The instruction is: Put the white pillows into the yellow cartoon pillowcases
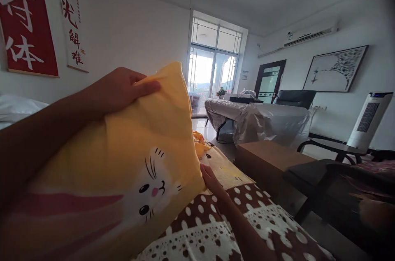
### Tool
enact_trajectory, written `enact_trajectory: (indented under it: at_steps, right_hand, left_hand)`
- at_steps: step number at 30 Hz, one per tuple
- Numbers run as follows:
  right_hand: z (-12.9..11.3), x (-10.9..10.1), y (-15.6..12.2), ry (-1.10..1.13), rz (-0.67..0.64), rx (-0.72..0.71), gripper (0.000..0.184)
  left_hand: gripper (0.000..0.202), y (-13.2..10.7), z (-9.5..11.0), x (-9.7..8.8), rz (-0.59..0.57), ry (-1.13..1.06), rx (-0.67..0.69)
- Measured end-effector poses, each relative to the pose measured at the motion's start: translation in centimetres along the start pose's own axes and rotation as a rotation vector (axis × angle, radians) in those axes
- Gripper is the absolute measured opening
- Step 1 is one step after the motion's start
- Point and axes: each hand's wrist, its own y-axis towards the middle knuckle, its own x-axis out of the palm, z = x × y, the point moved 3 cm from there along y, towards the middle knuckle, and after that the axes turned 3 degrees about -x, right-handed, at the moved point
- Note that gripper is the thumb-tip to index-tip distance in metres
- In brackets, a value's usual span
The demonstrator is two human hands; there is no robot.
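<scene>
While the left hand (131,88) pinches the upper edge of the yellow cloth (126,150), the right hand (212,180) touches its lower right edge, grip unclear; above the spotted blanket (262,211), it stretches lengthwise leftward, mostly nearer the left

- Clock set with 12 straight ahead; I have the raised cloth (154,129) from 10 to 12, left hand (123,90) at its upper edge, right hand (211,176) at its lower right corner.
- Blanket (210,232) below, running out to 1.
- Crumpled cloth (200,142) at 12, just past the raised cloth's right edge.
- 10: two wall scrolls (29,22), side by side.
- 12 to 1, far: glass door (212,80).
- 1: sheeted table (271,119), desk chair (296,97) behind it; low box (274,152) on my side.
- 2: framed picture (336,69) on the wall, air conditioner (311,38) higher, left of it.
- 2, nearer: tower fan (367,121), right of the framed picture.
</scene>
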Motion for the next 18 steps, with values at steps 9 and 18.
enact_trajectory:
  at_steps: [9,18]
  right_hand:
    - [3.5,-0.7,-1.0,-0.193,0.345,-0.038,0.05]
    - [-4.3,3.2,1.7,-0.095,0.327,-0.14,0.038]
  left_hand:
    - [0.04,-0.1,-0.7,-1.1,0.081,-0.053,-0.086]
    - [0.042,1.4,-1.5,0.0,0.071,0.032,0.001]
